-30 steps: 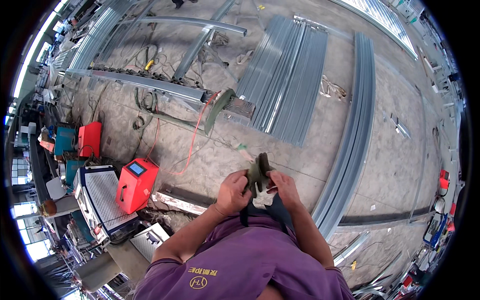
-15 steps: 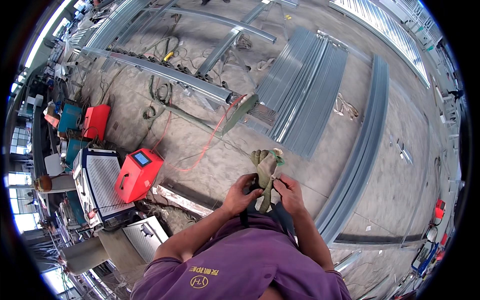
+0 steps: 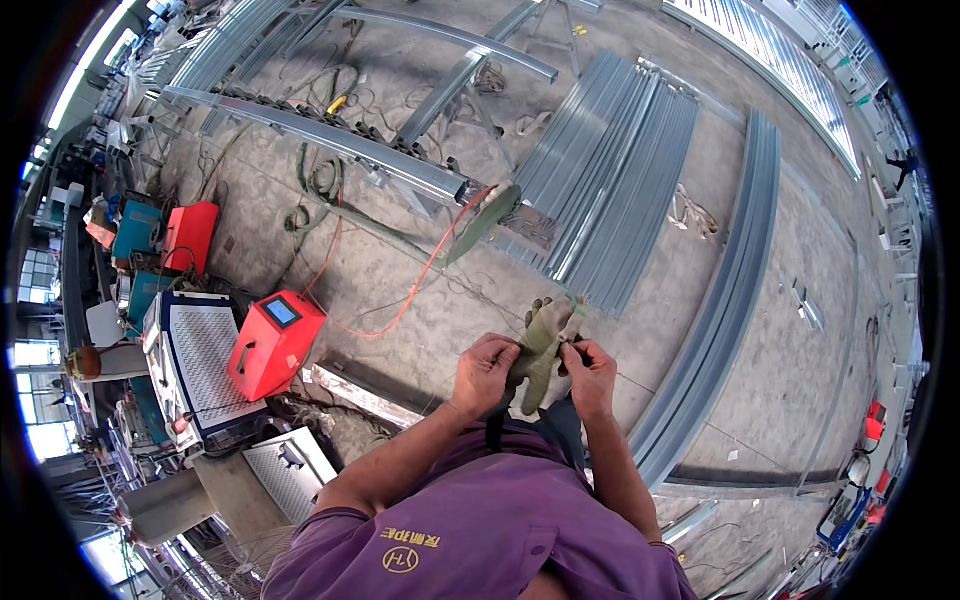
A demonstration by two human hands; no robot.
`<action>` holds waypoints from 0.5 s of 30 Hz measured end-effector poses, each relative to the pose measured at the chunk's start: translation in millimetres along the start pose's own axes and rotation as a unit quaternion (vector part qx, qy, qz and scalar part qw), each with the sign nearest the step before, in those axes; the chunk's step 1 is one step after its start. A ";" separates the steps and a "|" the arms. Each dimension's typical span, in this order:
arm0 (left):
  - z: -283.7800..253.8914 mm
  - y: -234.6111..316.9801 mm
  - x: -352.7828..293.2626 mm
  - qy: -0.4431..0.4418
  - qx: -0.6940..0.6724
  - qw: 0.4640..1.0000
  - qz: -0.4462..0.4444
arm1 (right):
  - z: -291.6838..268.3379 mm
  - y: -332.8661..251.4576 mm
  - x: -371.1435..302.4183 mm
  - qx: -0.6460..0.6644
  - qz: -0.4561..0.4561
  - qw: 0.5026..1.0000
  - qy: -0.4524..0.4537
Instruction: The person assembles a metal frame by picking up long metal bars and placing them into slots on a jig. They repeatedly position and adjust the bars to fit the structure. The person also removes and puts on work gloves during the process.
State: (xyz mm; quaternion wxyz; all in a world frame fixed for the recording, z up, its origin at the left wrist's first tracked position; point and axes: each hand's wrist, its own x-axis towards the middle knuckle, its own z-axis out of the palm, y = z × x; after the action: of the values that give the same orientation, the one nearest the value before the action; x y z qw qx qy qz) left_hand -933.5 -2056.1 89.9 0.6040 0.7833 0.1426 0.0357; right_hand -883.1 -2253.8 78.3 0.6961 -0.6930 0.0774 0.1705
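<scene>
A pair of greenish-grey work gloves (image 3: 541,352) hangs between my two hands, in front of my body. My left hand (image 3: 484,374) is closed, its thumb and fingers pinching the gloves' left edge. On the other side my right hand (image 3: 590,376) grips the right edge between thumb and bent fingers. Stubby glove fingers point away from me and to the left, with a pale, green-edged part at the upper right. How the gloves lie against each other is hard to make out.
A red box-shaped machine (image 3: 276,345) with a small screen stands left, an orange hose (image 3: 415,290) running from it. Beyond lie stacked metal profiles (image 3: 610,180); long metal beams (image 3: 725,290) lie to the right. A white-topped cart (image 3: 205,355) stands further left.
The gloves have turned and spread wider between my hands. My left hand has moved up slightly and closed on their edge; my right hand has shifted a little to the right.
</scene>
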 end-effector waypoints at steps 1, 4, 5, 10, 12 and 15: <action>0.1 -2.7 2.0 0.021 0.002 1.000 -0.007 | 0.5 0.2 -1.4 -0.014 -0.008 1.000 0.005; -1.4 -24.2 7.7 0.080 -0.006 0.993 -0.084 | -2.2 2.6 -2.5 -0.039 -0.035 0.999 0.014; -1.5 -31.4 9.3 0.075 -0.061 0.988 -0.122 | -3.2 4.5 -2.5 -0.044 -0.044 0.998 0.016; 0.0 -41.0 10.7 0.002 -0.395 0.863 -0.314 | -0.1 16.4 -5.8 -0.086 -0.089 0.992 0.022; 1.0 -52.2 4.2 -0.034 -0.459 0.824 -0.331 | -2.9 16.9 -3.6 -0.064 -0.063 0.995 0.032; -29.2 -58.4 -0.6 0.057 -0.394 0.830 -0.390 | -61.3 15.9 12.1 -0.108 -0.034 0.990 0.087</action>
State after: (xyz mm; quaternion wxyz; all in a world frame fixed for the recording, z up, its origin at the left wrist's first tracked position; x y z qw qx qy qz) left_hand -951.3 -2015.6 41.9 0.8160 0.3546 0.4442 -0.1055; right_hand -869.4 -2313.3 57.6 0.6132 -0.7786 0.0952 0.0935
